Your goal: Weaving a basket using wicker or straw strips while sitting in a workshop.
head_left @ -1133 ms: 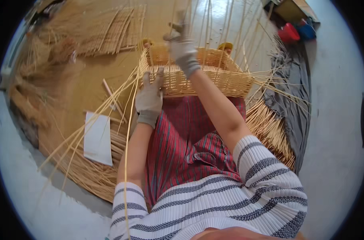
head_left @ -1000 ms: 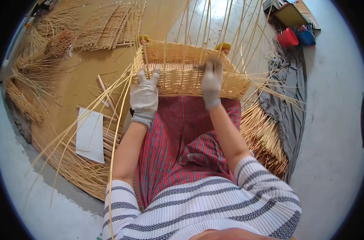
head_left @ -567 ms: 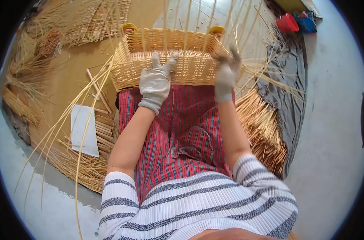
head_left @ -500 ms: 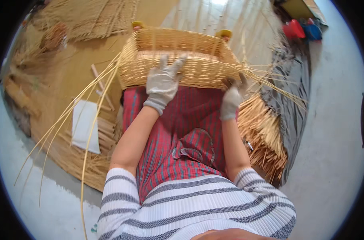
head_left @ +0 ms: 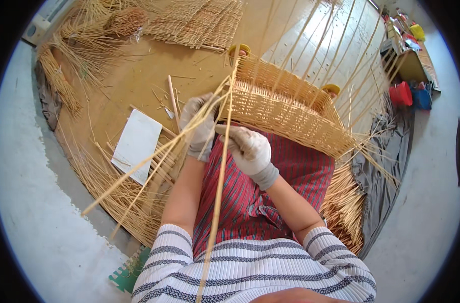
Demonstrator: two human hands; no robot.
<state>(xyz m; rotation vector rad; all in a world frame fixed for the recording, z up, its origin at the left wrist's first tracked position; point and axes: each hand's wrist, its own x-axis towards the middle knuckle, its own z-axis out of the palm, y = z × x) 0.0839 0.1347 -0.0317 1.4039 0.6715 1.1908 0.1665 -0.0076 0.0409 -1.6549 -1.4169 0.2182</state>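
A pale woven wicker basket (head_left: pixel 285 108), rectangular and open-topped, rests tilted over my knees, with tall upright stakes rising from its far side. Loose wicker strands (head_left: pixel 154 154) fan out from its near left corner toward me. At that corner my left hand (head_left: pixel 198 126), in a pale work glove, is closed around the bundle of strands, which partly covers its fingers. My right hand (head_left: pixel 249 150), gloved too with darkened fingertips, has its fingers curled together at a single long strand (head_left: pixel 219 194) that hangs down past my lap.
A white paper sheet (head_left: pixel 137 145) lies on wooden sticks at left. Bundles of wicker (head_left: pixel 63 83) and woven panels (head_left: pixel 197 22) are on the floor beyond. Cut stalks (head_left: pixel 345 207) sit beside a grey cloth (head_left: pixel 379 174) at right. Red (head_left: pixel 400 94) and blue containers (head_left: pixel 421 96) stand farther off.
Both hands have moved to the basket's left corner; the left was on the near wall, the right near the right corner. The basket now appears slanted and farther right in view.
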